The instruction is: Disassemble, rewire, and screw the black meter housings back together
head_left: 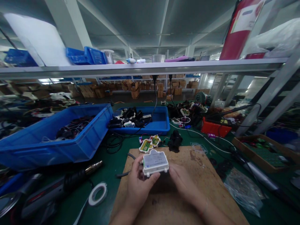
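My left hand (140, 184) is closed around a white plastic electronics case (155, 163) with a grey printed label on its face. The thumb lies along its near edge, and the fingers go behind its left side. Thick grey cable ends (123, 175) stick out to the left, beside that hand. At the case's right edge is my right hand (184, 182), fingers stretched out; whether the tips touch the case I cannot tell. Both hands are above a worn wooden board (178, 209). Just beyond the case lie opened white housings with green circuit boards (147, 145) and a black part (175, 141).
A large blue bin (77, 137) stands left, and a blue tray (161, 120) with black parts behind. A heat gun (61, 187) and a tape roll (97, 193) lie left. Rightward are a plastic bag (245, 190), a cardboard box (260, 153) and an orange container (214, 126). A shelf (145, 67) crosses above.
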Demonstrator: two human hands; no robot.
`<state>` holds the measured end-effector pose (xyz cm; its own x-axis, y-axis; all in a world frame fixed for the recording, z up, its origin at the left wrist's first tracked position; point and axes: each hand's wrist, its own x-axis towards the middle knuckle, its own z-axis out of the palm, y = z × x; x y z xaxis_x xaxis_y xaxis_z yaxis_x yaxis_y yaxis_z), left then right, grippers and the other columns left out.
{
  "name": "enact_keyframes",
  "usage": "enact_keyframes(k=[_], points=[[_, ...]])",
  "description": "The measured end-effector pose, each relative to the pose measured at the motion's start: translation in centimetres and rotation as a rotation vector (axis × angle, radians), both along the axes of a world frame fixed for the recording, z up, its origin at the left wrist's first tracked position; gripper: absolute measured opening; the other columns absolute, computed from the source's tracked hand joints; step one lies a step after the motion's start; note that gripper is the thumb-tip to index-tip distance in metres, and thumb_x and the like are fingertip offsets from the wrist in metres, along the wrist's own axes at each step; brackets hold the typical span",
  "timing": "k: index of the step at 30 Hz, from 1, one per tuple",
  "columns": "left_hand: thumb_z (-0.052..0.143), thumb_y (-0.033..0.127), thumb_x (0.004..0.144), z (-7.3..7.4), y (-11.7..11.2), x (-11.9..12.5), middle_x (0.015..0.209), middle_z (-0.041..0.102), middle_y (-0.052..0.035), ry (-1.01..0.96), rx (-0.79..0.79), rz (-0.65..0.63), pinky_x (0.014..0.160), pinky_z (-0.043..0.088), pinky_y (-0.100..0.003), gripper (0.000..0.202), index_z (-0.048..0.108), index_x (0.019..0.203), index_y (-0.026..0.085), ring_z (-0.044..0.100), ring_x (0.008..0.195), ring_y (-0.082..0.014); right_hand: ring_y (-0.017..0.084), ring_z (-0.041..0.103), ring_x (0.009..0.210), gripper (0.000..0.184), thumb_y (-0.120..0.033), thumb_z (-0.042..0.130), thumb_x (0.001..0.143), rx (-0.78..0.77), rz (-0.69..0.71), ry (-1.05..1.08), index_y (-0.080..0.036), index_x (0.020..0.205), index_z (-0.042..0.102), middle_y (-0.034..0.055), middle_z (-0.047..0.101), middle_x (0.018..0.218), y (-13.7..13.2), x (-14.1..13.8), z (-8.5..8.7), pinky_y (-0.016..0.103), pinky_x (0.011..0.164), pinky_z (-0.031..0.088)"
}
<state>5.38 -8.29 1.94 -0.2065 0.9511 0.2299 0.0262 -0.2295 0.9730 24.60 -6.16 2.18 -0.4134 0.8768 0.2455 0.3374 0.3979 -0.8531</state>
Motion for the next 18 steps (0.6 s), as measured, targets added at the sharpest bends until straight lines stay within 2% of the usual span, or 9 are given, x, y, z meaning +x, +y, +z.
enact_keyframes(k=[4,7,9,11,13,15,18], points=[[0.086,0.041,0.07,-1.0,-0.8,-1.1,0.131,0.067,-0.0141,0.465,0.285,0.043,0.091,0.06,-0.037,0.082,0.045,0.139,0.024,0.07,0.113,-0.031,0.03,0.065,0.096,0.048,-0.055,0.041,0.098,-0.207,0.034,0.201,-0.02,0.094,0.074,0.0074,0.073,0.092,0.6,-0.5,-0.9,0.041,0.092,0.049],[0.084,0.034,0.072,-1.3,-0.7,-2.1,0.142,0.058,-0.019,0.792,0.558,-0.031,0.091,0.06,-0.034,0.09,0.037,0.148,0.024,0.069,0.114,-0.0307,0.03,0.064,0.095,0.038,-0.053,0.058,0.089,-0.323,0.081,0.267,-0.019,0.09,0.074,0.007,0.074,0.093,1.0,-0.2,-1.4,0.043,0.093,0.049],[0.077,0.028,0.078,-1.2,-0.5,-2.6,0.144,0.053,-0.0213,0.905,0.708,-0.09,0.087,0.06,-0.032,0.081,0.037,0.149,0.023,0.069,0.115,-0.0302,0.029,0.063,0.095,0.034,-0.052,0.062,0.086,-0.366,0.103,0.293,-0.019,0.088,0.073,0.0063,0.073,0.091,1.1,0.2,-1.4,0.043,0.093,0.048],[0.07,0.025,0.083,-1.0,-0.4,-2.7,0.144,0.053,-0.0215,0.99,0.795,-0.125,0.083,0.061,-0.031,0.067,0.045,0.145,0.023,0.07,0.113,-0.0297,0.027,0.062,0.092,0.032,-0.051,0.064,0.084,-0.456,0.105,0.346,-0.02,0.084,0.071,0.0049,0.071,0.086,1.2,0.3,-1.3,0.041,0.09,0.049],[0.065,0.024,0.087,-0.8,-0.5,-2.5,0.14,0.058,-0.0202,1.064,0.804,-0.147,0.077,0.061,-0.03,0.052,0.055,0.138,0.024,0.073,0.104,-0.0275,0.023,0.061,0.083,0.034,-0.052,0.064,0.084,-0.59,0.102,0.422,-0.019,0.081,0.069,0.0035,0.069,0.081,1.2,0.3,-1.3,0.037,0.083,0.049],[0.061,0.024,0.09,-0.9,-0.6,-2.1,0.128,0.068,-0.0176,1.086,0.743,-0.158,0.069,0.061,-0.028,0.041,0.062,0.131,0.026,0.076,0.087,-0.0229,0.018,0.058,0.073,0.037,-0.054,0.065,0.083,-0.725,0.1,0.494,-0.018,0.08,0.066,0.0019,0.066,0.077,1.4,0.3,-1.8,0.032,0.073,0.048],[0.059,0.025,0.092,-1.4,-1.0,-1.6,0.106,0.078,-0.0127,1.003,0.611,-0.183,0.059,0.059,-0.025,0.036,0.065,0.128,0.028,0.071,0.062,-0.0162,0.011,0.049,0.056,0.043,-0.059,0.065,0.081,-0.836,0.088,0.525,-0.017,0.073,0.061,-0.002,0.058,0.063,1.8,0.5,-3.0,0.025,0.059,0.043]])
